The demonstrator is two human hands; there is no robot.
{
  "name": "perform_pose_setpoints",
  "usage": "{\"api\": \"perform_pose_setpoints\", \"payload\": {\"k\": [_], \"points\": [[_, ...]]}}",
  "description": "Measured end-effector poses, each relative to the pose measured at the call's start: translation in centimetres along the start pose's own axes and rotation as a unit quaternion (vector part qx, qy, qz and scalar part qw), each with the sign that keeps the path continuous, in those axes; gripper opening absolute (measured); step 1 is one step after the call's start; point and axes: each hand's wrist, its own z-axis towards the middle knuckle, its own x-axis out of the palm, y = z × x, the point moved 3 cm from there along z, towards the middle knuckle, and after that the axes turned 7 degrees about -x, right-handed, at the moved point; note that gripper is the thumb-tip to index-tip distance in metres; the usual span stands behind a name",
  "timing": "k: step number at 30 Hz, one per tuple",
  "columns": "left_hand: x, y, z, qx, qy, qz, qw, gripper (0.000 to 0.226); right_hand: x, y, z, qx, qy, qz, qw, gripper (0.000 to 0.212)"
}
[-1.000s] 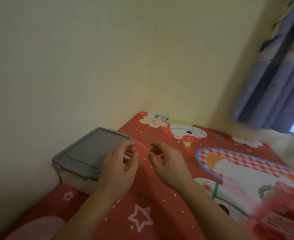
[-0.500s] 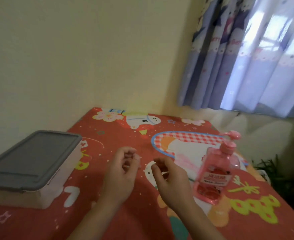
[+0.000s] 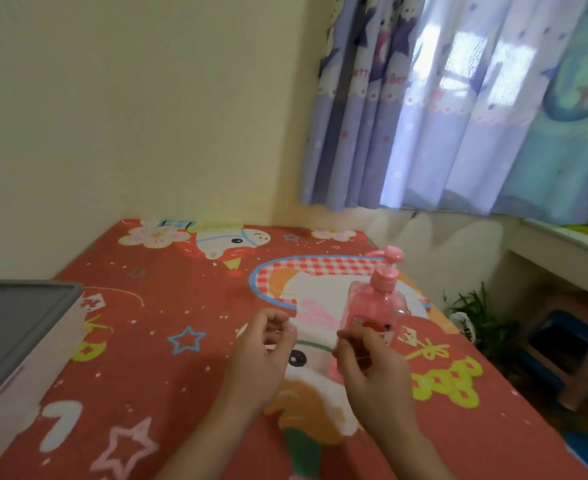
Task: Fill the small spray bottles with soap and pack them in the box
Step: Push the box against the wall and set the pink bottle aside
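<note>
- Two hands hover above the red cartoon-print tablecloth (image 3: 168,306), side by side near the middle of the view.
- Left hand (image 3: 259,355): fingers loosely curled, holding nothing.
- Right hand (image 3: 372,372): fingers loosely curled, holding nothing; its fingertips overlap the lower part of the soap bottle in the view, and contact cannot be confirmed.
- Pink pump soap bottle (image 3: 377,306): upright on the cloth at 1 o'clock from the hands, pump spout pointing left.
- Box (image 3: 26,368): pale body with grey lid (image 3: 12,317) fitted on top, at 9 o'clock, well apart from the hands.
- Surroundings: cream wall (image 3: 129,116) at 12 o'clock; lilac curtain (image 3: 441,116) at 2 o'clock; green plant (image 3: 476,317) and stool (image 3: 569,344) at 3 o'clock, beyond the table edge.
- Small spray bottles: none can be made out.
</note>
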Motion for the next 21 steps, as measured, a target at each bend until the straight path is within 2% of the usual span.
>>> {"api": "perform_pose_setpoints", "payload": {"k": [3,7,8,11,13,16,21], "points": [[1.8,-0.2,0.2,-0.013,0.037,0.019,0.999,0.013,-1.8,-1.7,-0.2,0.039,-0.065,-0.004,0.997,0.020],[4.3,-0.3,0.6,-0.044,0.092,0.044,0.994,0.037,-3.2,-3.8,-0.5,0.080,-0.125,-0.018,0.989,0.009],[5.0,-0.4,0.8,-0.050,0.107,0.051,0.992,0.044,-3.4,-4.5,-0.5,0.097,-0.121,-0.032,0.987,0.017],[7.1,-0.2,1.1,-0.073,0.156,0.051,0.984,0.062,-3.2,-6.8,-0.6,0.143,-0.041,-0.081,0.986,0.065],[8.0,0.2,1.1,-0.085,0.190,0.049,0.977,0.067,-2.7,-7.3,-0.6,0.152,0.021,-0.091,0.984,0.081],[9.6,0.7,1.0,-0.083,0.230,0.033,0.969,0.065,-2.2,-7.9,-0.6,0.153,0.067,-0.070,0.984,0.088],[10.6,0.3,1.1,-0.064,0.224,0.015,0.972,0.063,-2.0,-8.4,-0.3,0.130,0.075,-0.054,0.987,0.080]]}}
